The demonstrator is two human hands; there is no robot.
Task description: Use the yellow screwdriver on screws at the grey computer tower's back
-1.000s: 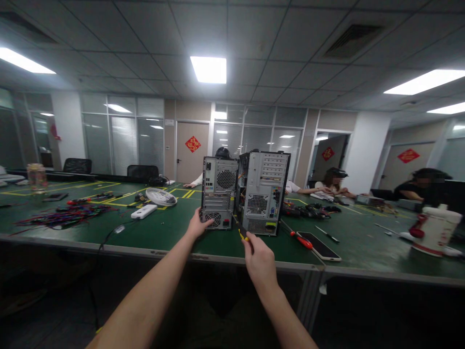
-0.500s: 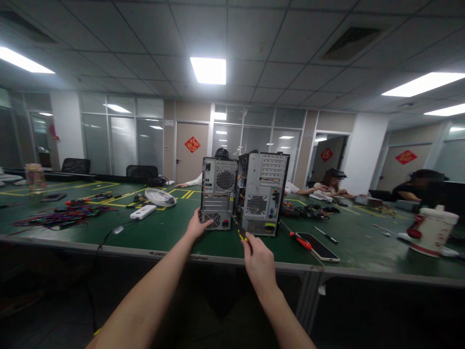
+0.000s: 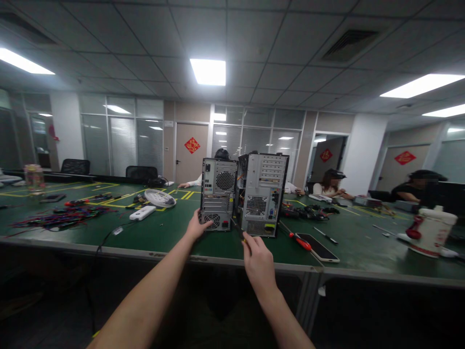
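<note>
Two computer tower cases stand upright side by side on the green table, backs toward me: a smaller dark one (image 3: 218, 194) on the left and a taller silver one (image 3: 266, 193) on the right. My left hand (image 3: 196, 227) rests against the lower left corner of the dark case, fingers curled on its edge. My right hand (image 3: 257, 261) is closed on a yellow-and-black screwdriver (image 3: 238, 230), whose shaft points up and left into the gap between the two cases, near their bottom.
A red-handled screwdriver (image 3: 298, 239) and a phone (image 3: 318, 246) lie right of the cases. A white jug (image 3: 433, 231) stands far right. Coloured wires (image 3: 60, 216), a small fan (image 3: 160, 197) and a white remote (image 3: 142, 213) lie left. Other people sit at the far side.
Both hands and the screwdriver stay in place at the cases. Only the view has shifted slightly.
</note>
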